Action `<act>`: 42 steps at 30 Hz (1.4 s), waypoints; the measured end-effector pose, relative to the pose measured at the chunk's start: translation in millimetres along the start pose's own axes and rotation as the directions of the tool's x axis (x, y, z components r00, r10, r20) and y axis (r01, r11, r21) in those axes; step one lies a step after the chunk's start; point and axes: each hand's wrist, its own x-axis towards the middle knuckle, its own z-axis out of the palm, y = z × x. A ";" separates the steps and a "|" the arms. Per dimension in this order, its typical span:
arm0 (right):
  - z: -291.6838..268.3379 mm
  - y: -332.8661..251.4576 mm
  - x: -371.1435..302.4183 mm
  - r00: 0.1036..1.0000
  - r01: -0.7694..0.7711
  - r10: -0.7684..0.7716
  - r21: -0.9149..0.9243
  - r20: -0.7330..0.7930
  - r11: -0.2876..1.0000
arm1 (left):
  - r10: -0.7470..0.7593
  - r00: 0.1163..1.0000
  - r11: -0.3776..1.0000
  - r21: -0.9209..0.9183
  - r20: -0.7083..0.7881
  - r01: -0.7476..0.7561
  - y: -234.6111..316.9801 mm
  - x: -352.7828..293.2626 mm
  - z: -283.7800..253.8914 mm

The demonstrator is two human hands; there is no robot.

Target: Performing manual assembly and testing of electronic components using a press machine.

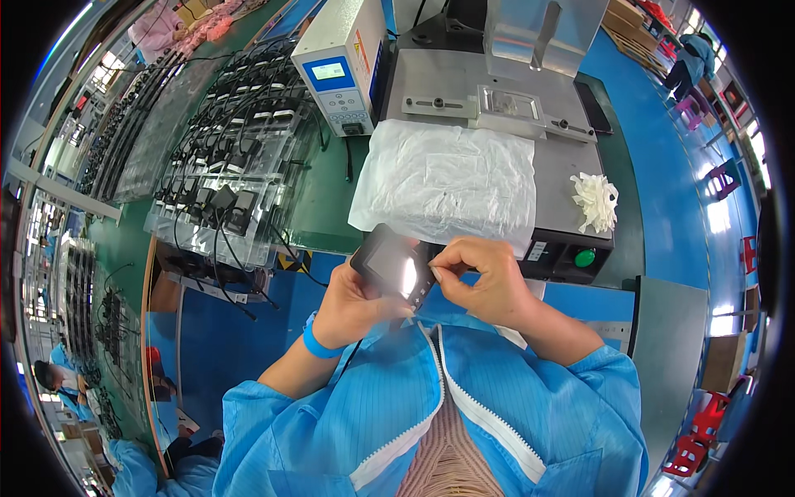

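The left hand (352, 302) cradles a small black rectangular casing (392, 265) from below and behind, its grip closed round the lower edge so that the glossy face is tilted up toward the head, probably so that the surface catches the light and can be looked over; the casing sits in mid-air just above the chest, in front of the near edge of the green tabletop (327, 195), not resting on anything; its long axis runs from upper left to lower right, with the upper corner pointing away toward the tabletop and the lower end pointing back at the blue zipped smock (431, 414); the right hand (480, 277) is pinched shut, thumb and forefinger meeting at the casing's right edge, touching it, and seems to pick at something thin there, though what lies between the fingertips is too small to tell; a blue wristband (319, 344) circles the left wrist; beyond the hands a crumpled white sheet (447, 178) covers the front of a grey machine base (563, 174), perhaps as a soft landing surface; a white bunched cloth (596, 201) lies on the base to the right, near a green round button (585, 258); to the left stands a white control box (341, 70), and further left clear trays (228, 174) hold rows of black adapters with cables.
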 end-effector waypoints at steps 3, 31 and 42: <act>1.1 4.2 0.0 0.999 -0.047 0.047 0.025 -0.014 0.999 | -0.002 1.000 1.000 -0.010 -0.011 0.002 -0.7 0.5 2.1; -49.6 -19.8 -30.2 0.961 -0.268 0.263 0.063 0.082 0.961 | 0.122 0.938 0.992 0.058 -0.324 -0.109 1.6 12.6 -29.7; -179.7 42.6 -53.5 0.847 -0.424 0.040 -0.629 -0.530 0.651 | 0.087 0.967 0.967 0.252 -0.239 -0.024 15.3 1.4 -46.6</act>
